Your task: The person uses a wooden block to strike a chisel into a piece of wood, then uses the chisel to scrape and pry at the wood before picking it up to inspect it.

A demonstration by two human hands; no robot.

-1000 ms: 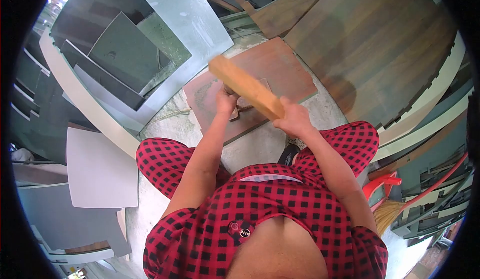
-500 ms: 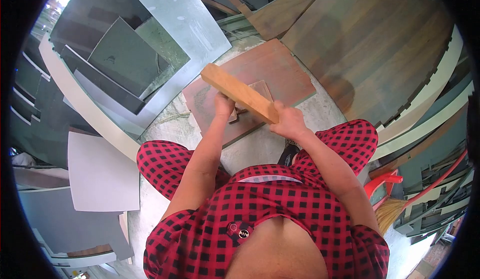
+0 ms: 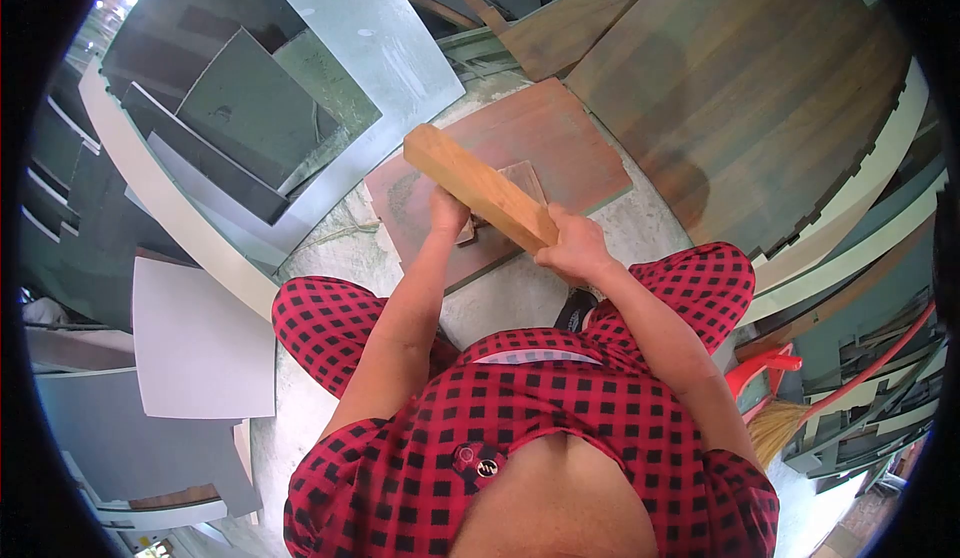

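A thick, light-brown wooden block (image 3: 478,186) slants over the reddish-brown board (image 3: 590,148) on the floor. My right hand (image 3: 577,245) is closed around the near end of this block. Beneath the block's far half, my left hand (image 3: 449,215) is curled low over the board, its fingers partly covered by the block. Whatever it grips is hidden. Beside it and under the block lies a smaller flat wooden piece (image 3: 522,176), of which only corners show.
A large brown wood-grain panel (image 3: 740,98) lies to the right, and a pale grey frame-like panel (image 3: 375,33) to the left. A white sheet (image 3: 205,338) is at the lower left. A straw broom (image 3: 775,428) and a red plastic item (image 3: 765,363) stand at the right.
The wooden block has tilted slightly in my right hand, so more of its side shows. My left hand stays in nearly the same place.
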